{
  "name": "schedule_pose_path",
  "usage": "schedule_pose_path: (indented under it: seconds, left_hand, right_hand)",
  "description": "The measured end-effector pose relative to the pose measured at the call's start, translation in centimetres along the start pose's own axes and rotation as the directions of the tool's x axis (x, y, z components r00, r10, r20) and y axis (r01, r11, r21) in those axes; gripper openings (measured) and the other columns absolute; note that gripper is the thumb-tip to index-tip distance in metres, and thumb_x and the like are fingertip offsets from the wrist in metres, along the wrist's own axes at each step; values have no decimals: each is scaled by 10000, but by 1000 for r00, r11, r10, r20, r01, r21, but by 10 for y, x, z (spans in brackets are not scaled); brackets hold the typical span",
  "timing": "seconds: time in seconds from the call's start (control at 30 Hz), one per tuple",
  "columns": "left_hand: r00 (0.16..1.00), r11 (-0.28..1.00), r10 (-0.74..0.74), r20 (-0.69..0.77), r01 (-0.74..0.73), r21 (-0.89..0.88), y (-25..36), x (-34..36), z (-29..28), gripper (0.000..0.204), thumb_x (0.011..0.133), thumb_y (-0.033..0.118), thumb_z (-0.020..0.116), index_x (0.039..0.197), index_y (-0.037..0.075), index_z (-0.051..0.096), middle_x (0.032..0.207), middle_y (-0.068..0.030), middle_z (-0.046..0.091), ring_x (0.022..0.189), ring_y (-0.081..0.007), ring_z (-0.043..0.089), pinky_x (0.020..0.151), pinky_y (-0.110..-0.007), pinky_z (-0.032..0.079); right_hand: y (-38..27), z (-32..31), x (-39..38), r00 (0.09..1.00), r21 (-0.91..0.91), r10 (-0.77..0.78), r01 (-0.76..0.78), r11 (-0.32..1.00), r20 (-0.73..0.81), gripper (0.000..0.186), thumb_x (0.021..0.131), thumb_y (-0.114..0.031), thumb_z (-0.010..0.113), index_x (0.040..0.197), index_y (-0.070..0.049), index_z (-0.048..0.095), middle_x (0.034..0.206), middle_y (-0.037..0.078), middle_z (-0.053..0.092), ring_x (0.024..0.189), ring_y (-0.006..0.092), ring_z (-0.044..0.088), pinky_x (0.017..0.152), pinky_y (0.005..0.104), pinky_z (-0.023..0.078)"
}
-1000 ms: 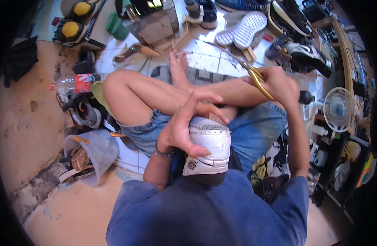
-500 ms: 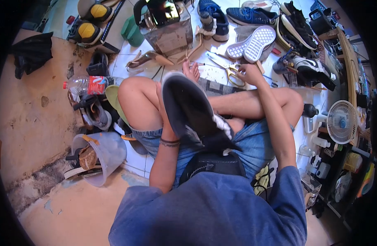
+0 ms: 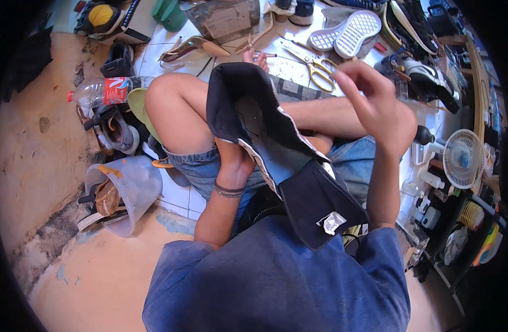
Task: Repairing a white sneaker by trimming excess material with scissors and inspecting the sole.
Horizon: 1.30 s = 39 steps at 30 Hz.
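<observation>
My left hand grasps a white shoe with a black fabric lining from below; its fingers are hidden behind the shoe, so I cannot tell how they are set. The shoe is above my crossed legs, its opening turned up towards me and its wide black tongue spread out to my chest, a crumpled silvery patch near the end. A second ago the shoe showed its white leather heel; half a second ago it stood tilted up.

My right hand is raised over my right knee, released, fingers loosely bent. It gripped the metal scissors with gold-coloured handles a second ago and was down at their handles half a second ago; now they lie on the white tiled floor, well apart from the shoe.

Beyond the scissors lies an upturned shoe with a white patterned sole. To my left are a tipped translucent plastic bucket and a clear red-labelled bottle.
</observation>
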State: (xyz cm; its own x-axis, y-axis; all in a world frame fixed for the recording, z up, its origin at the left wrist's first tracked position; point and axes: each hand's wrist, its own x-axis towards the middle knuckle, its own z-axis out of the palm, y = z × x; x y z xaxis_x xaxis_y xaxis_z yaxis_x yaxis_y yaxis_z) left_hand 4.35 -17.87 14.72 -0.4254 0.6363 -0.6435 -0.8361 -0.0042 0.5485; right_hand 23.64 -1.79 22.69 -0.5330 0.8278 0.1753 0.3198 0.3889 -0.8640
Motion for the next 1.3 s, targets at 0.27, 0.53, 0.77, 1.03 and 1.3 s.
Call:
schedule_pose_path:
  seconds: [0.27, 0.53, 0.77, 1.03, 1.3]
  left_hand:
    - [837, 887, 443, 321, -460, -25, -7, -5, 30, 546, 1090, 494, 292, 1379, 39, 378, 1363, -137, 512, 1267, -258, 526, 1125, -427, 399]
    - [772, 822, 418, 478, -545, 162, -18, -20, 47, 604, 936, 402, 467, 1399, 35, 343, 1271, -180, 516, 1184, -257, 547, 1055, -383, 409]
    - [743, 848, 317, 589, -500, 175, -17, -2, 47, 575, 973, 442, 420, 1386, 48, 354, 1242, -300, 600, 1170, -344, 613, 1071, -428, 459]
    - [792, 906, 280, 542, -405, 124, 2, 14, 35, 287, 1043, 316, 341, 1175, 66, 392, 1140, -256, 633, 1047, -307, 658, 948, -393, 543]
    - [815, 912, 224, 535, -369, 180, 2, 30, 28, 265, 1040, 282, 350, 1181, 62, 391, 1151, -260, 645, 1024, -290, 667, 936, -374, 544]
  right_hand:
    - [-76, 6, -40, 915, -315, 15, 123, 941, 403, 226, 821, -40, 670, 1043, 1, 672, 927, 167, 706, 866, 353, 687, 763, 375, 546]
    - [-25, 47, -61, 902, -18, -307, 328, 945, 304, 352, 828, -112, 624, 1137, 57, 620, 1099, 266, 634, 1049, 412, 607, 965, 451, 476]
    - [2, 77, -66, 970, -79, -227, 234, 969, 81, 433, 767, -143, 706, 1153, 38, 633, 1155, 287, 619, 1077, 460, 587, 988, 505, 456]
    - [8, 69, -67, 888, 400, 78, -281, 872, 453, 202, 912, -138, 652, 1020, 33, 651, 1090, 215, 638, 983, 323, 632, 929, 393, 483]
    - [25, 81, -85, 964, 443, 110, -211, 871, 243, 183, 967, -103, 599, 831, 19, 611, 1042, 98, 635, 890, 120, 559, 784, 267, 450]
